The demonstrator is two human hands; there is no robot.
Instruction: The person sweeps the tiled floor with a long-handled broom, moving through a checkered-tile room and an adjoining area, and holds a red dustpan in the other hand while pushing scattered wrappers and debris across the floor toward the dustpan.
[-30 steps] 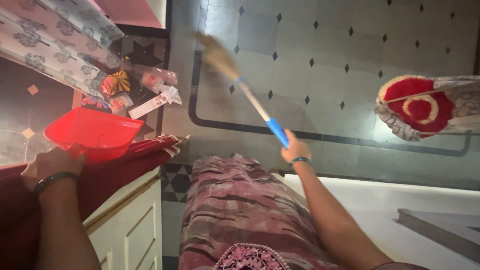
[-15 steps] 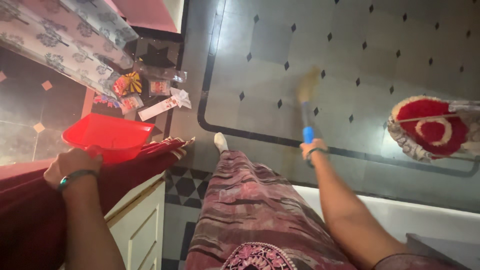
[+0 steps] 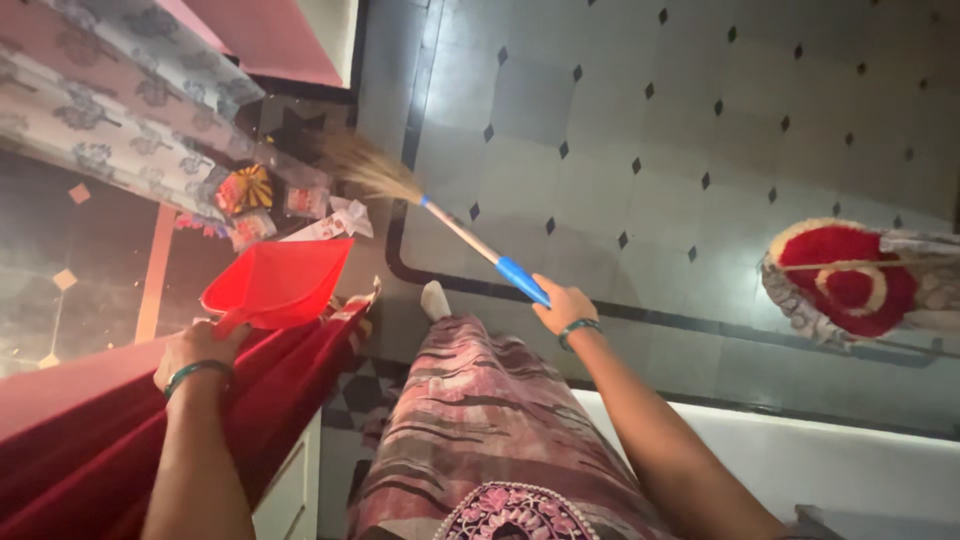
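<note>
While the right hand (image 3: pixel 562 305) is closed round the blue grip of the broom (image 3: pixel 455 232), a light, stiff stick with soft bristles reaching to ten o'clock toward litter (image 3: pixel 335 218), the left hand (image 3: pixel 195 345) grips a light, rigid dustpan (image 3: pixel 275 283).

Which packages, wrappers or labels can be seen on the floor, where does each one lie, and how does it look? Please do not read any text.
Yellow and red wrapper: on the floor below the patterned cloth; crumpled, striped.
Clear packets: right of it; small, with reddish contents.
White paper scraps: near the broom bristles, above the red dustpan; folded, flat.
No signs or screens in view.
</note>
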